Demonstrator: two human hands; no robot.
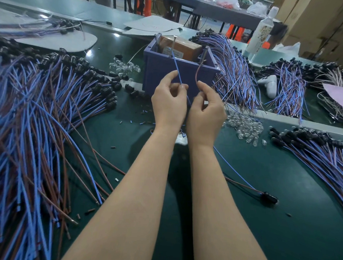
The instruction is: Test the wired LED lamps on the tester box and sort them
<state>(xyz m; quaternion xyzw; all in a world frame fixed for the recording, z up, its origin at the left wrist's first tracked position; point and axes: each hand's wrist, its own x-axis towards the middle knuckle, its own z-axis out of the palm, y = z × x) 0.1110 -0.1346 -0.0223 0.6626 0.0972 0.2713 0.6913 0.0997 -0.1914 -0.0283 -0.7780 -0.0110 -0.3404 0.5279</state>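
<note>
While two hands work in front of it, one blue tester box stands on the green table at twelve o'clock from them. Two metal posts rise from its top, a left post and a right post. One wired lamp is in play, with two leads. The left hand pinches the blue wire between thumb and forefinger, its other three fingers loosely curled. From the pinch that wire runs up toward eleven o'clock to the foot of the left post. The right hand pinches the brown wire at its forefinger tip, with the remaining fingers folded toward the palm. This wire arcs up at twelve o'clock to the right post. Whether either bare end touches its post I cannot tell. Both leads come out past the right wrist at four o'clock and end in the lamp's one black socket, which lies on the table well apart from the fingers. Five heaps of wired lamps lie around the hands:
- a large heap at nine o'clock
- a far heap at ten o'clock
- a leaning heap just beside the box at one o'clock
- a back heap at two o'clock
- a near heap at three o'clock

Two scatters of loose clear bulbs lie on the table, a far scatter at eleven o'clock and a near scatter at three o'clock
</note>
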